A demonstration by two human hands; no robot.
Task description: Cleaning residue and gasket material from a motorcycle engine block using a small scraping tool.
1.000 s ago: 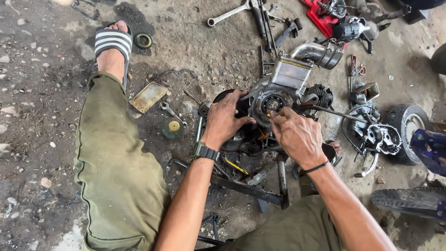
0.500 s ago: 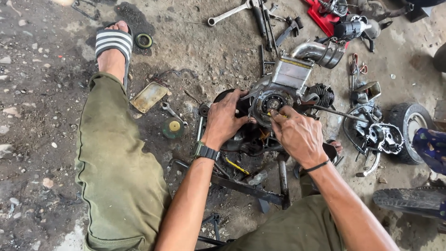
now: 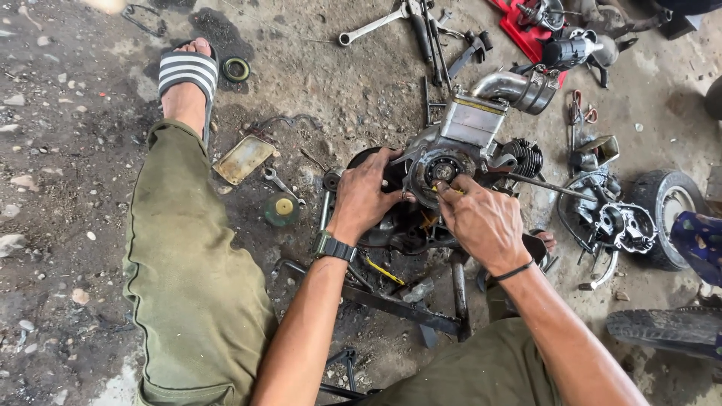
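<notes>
Greasy engine (image 3: 459, 143) under both hands: left hand (image 3: 366, 197) fingers curled gripping it, right hand (image 3: 481, 219) fingers pinched at its hub.

dirty concrete floor (image 3: 68, 150), oil-stained, scattered pebbles; even daylight, soft shadows

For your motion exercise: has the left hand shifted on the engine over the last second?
No. The left hand grips the same spot on the engine, beside the round opening.

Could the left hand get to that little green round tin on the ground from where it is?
Probably yes: the green round tin lies in the open just beside the left hand, which rests on the engine; only a small spanner lies nearby.
</notes>
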